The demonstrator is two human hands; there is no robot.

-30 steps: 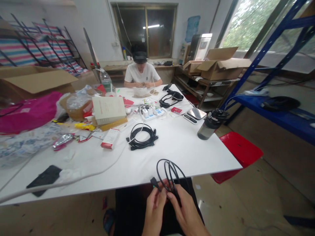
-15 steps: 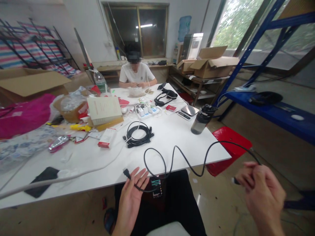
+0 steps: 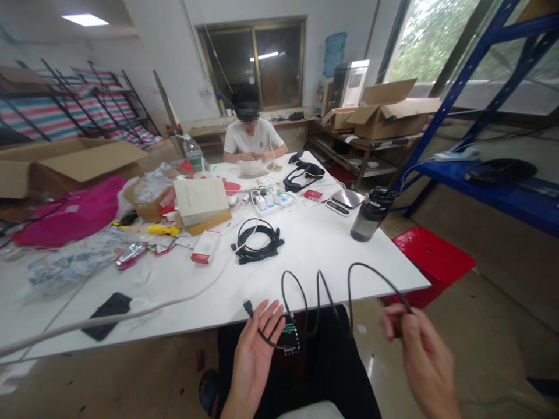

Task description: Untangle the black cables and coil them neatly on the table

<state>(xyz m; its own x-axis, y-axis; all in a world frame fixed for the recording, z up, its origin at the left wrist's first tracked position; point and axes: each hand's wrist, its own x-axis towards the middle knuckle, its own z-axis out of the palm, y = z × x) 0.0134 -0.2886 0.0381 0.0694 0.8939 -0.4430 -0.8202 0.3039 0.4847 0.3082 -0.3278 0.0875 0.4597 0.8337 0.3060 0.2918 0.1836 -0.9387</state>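
Note:
A long black cable [image 3: 321, 276] hangs in loose waves between my two hands, in front of the table's near edge. My left hand [image 3: 257, 349] is palm up with its fingers stretched; the cable crosses the palm by the thumb, and its flat plug [image 3: 248, 307] sticks out past the thumb. On the right, my right hand [image 3: 421, 343] has its fingers curled round the cable near the other end. That end is hidden in the grip. A coiled bundle of black cables [image 3: 257, 247] lies on the white table [image 3: 323, 244] beyond my left hand.
A dark bottle [image 3: 370, 215] stands near the table's right edge, with a red stool [image 3: 430, 256] beside it. A black phone [image 3: 107, 314], a red-and-white box [image 3: 205, 247] and a power strip [image 3: 275, 202] lie on the table. Another person [image 3: 253, 139] sits opposite.
My right hand has moved left, towards my left hand, and the cable's waves have drawn closer together. The view has turned slightly left. My left hand keeps its pose.

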